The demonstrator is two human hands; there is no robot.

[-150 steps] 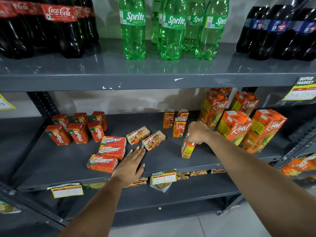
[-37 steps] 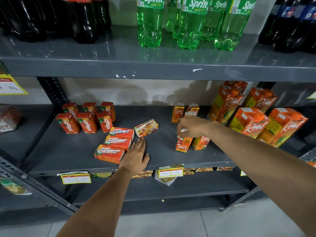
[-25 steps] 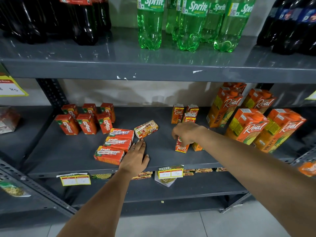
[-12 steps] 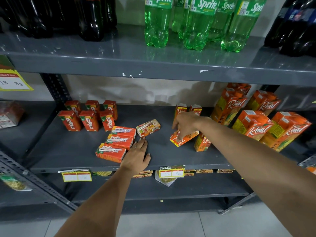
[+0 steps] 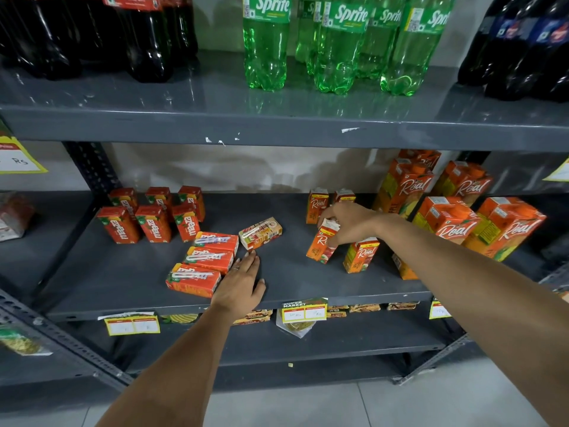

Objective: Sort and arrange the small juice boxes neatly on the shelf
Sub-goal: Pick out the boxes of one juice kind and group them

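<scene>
Grey painted metal shelf (image 5: pixel 129 272), scuffed, stocked with small cardboard juice boxes.

Right hand (image 5: pixel 348 221) pinches a tilted Real box (image 5: pixel 320 246); left hand (image 5: pixel 241 285) lies flat, fingers spread, beside three fallen Maaza boxes (image 5: pixel 209 260). Forearm hides another carton (image 5: pixel 403 268).

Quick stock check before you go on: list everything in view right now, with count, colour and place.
Maaza boxes: six upright, red, middle shelf left.
Lying Maaza boxes: three, red, beside left hand.
Lying pale box: one, centre.
Small Real boxes: at least five, orange, mid-right.
Large Real cartons: five, orange, right.
Sprite bottles: about five, green, top shelf.
Dark bottles: several, top left and right.
Left hand: flat on shelf.
Right hand: gripping a tilted small Real box.
</scene>
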